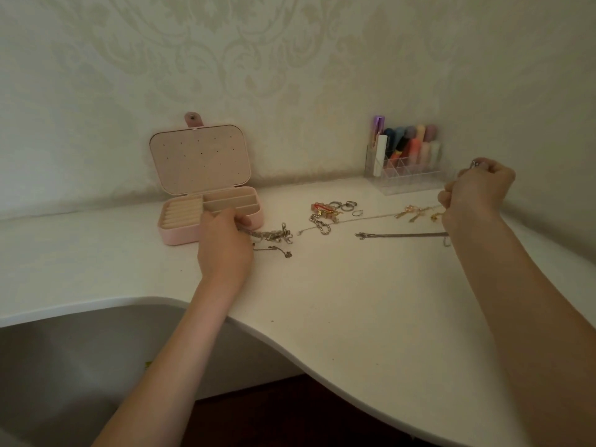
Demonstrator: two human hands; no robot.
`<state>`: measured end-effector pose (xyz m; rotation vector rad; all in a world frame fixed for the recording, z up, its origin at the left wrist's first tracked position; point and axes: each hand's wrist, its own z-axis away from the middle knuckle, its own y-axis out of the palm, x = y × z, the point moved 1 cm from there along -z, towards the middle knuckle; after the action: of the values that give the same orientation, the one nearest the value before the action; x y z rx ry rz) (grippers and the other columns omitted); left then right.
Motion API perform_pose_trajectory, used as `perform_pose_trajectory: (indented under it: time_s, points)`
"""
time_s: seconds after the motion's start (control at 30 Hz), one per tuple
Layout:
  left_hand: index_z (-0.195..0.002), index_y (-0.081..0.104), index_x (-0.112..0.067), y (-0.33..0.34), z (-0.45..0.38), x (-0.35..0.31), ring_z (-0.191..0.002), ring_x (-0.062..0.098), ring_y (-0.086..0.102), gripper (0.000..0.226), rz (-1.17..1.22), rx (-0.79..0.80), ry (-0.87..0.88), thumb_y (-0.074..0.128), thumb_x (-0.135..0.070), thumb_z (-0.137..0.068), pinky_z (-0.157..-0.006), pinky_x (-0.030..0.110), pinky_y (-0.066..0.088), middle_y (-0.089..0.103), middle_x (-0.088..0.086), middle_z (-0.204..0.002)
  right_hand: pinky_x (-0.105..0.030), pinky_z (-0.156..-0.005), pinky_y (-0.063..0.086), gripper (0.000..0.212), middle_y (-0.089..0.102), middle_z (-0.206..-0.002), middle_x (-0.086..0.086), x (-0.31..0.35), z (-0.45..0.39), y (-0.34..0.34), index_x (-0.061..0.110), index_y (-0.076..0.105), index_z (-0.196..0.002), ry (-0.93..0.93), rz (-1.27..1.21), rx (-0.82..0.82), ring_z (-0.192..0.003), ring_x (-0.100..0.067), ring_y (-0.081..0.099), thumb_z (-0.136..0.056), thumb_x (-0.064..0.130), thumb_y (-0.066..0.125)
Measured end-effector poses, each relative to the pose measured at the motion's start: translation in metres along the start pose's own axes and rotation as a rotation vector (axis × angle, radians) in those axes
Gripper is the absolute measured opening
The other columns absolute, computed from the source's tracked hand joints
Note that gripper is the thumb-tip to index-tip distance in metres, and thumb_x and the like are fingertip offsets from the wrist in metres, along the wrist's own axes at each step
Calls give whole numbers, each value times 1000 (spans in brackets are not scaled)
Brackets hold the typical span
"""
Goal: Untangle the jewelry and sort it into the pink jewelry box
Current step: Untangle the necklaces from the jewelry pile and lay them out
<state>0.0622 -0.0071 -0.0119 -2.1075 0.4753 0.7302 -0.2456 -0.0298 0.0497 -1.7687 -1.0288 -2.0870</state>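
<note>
1. Left hand point(225, 240) fingers are pinching a tangled chain cluster point(274, 236) just beside the open pink jewelry box point(206, 208).
2. Right hand point(477, 191) fingers are pinching a thin chain point(364, 218) that looks stretched across the counter point(354, 301); yanking harder could probably tighten knots or drag the rings point(346, 204).

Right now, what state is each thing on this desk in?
Pink jewelry box: open, lid upright, visible compartments empty.
Left hand: grip curled on a tangled chain beside the box.
Right hand: raised, pinching a thin chain pulled taut.
Rings: loose on the desk.
Flat silver chain: lying straight.
Clear organizer: upright, holding tubes.
</note>
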Motion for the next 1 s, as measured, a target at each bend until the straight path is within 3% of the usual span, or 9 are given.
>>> perform_pose_trajectory:
  time_s: [0.13, 0.23, 0.37, 0.47, 0.53, 0.7, 0.83, 0.93, 1.0]
  points:
    - [-103, 66, -5, -3, -3, -1, -90, 26, 46, 37, 71, -25, -44, 36, 5, -83, -73, 28, 34, 55, 23, -113, -10, -38, 24, 25, 41, -89, -2, 1, -10, -9, 21, 37, -81, 63, -117, -80, -59, -15, 31, -89, 5, 19]
    - [-105, 62, -3, -3, -1, -3, -102, 31, 47, 36, 86, -9, -41, 39, 8, -80, -75, 26, 31, 50, 24, -115, -10, -38, 22, 25, 41, -83, -2, 0, -4, -7, 18, 41, -91, 63, -71, -28, -53, -13, 28, -90, 5, 19]
    - [-103, 63, -18, -3, 3, -14, -108, 19, 42, 46, 205, 60, 39, 51, 11, -70, -82, 13, 30, 41, 0, -112, -14, -34, 22, 23, 44, -74, 1, 2, 18, 5, 17, 48, -105, 53, 113, 223, -46, -8, 29, -98, 7, 28]
    - [-80, 62, -32, -5, 7, -22, -98, 10, 45, 49, 280, 82, 145, 53, 13, -63, -80, 6, 31, 42, -16, -96, -15, -33, 22, 20, 46, -69, 2, 4, 33, 11, 19, 52, -91, 50, 245, 497, -44, -7, 30, -99, 9, 37]
    - [-69, 59, -32, -7, 7, -24, -89, 4, 44, 48, 344, 112, 137, 51, 15, -61, -71, 0, 28, 43, -17, -92, -15, -34, 25, 19, 50, -68, 2, 5, 40, 14, 20, 56, -90, 11, 370, 659, -43, -6, 34, -99, 12, 42]
    - [-48, 62, -35, -13, 8, -30, -80, -11, 50, 36, 616, 296, 80, 44, -4, -44, -60, 9, 35, 55, -9, -94, -18, -40, 33, 16, 55, -67, 4, 8, 57, 20, 19, 66, -93, -48, 516, 890, -47, -6, 43, -96, 15, 51]
    - [-62, 69, -28, -17, 9, -31, -100, 2, 55, 34, 735, 517, 137, 42, -11, -49, -80, 23, 38, 64, -7, -99, -19, -44, 37, 14, 57, -67, 3, 8, 64, 21, 18, 69, -94, -51, 523, 996, -50, -8, 47, -94, 15, 55]
    - [-81, 68, -22, -11, 12, -42, -100, 3, 57, 25, 766, 429, 119, 48, -16, -67, -82, 19, 39, 68, -14, -94, -20, -55, 42, 14, 61, -66, 3, 6, 68, 22, 15, 72, -98, -64, 518, 1088, -55, -8, 50, -92, 15, 59]
    - [-91, 65, -21, -2, 16, -59, -99, 7, 62, 11, 769, 411, 131, 59, -19, -82, -86, 20, 43, 70, -5, -99, -23, -64, 43, 14, 63, -66, 4, 4, 69, 23, 15, 73, -99, -94, 519, 1136, -61, -9, 52, -90, 16, 62]
